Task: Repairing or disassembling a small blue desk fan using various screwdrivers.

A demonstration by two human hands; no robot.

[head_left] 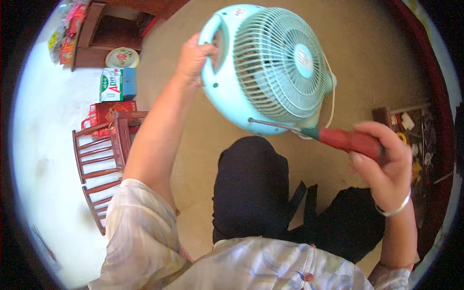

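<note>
A light-blue electric fan (227, 89) with a round slatted grille (280, 63) is held up ahead of me, tilted. My left hand (193, 58) is closed around the carrying handle (209, 31) on its left side. In my right hand (384, 154) is a screwdriver (350, 141) with a red and green handle. Its metal shaft points left, and the tip meets a dark screw hole in the lower rim of the fan's casing. A white power cord (333, 101) hangs along the fan's right side.
A wooden slatted chair (99, 164) stands left, with a red gift box (108, 113) behind it. Farther back are a green-and-white carton (112, 84), a floral round tin (122, 57) and a wooden cabinet (87, 43). An open drawer of small items (411, 125) is at right.
</note>
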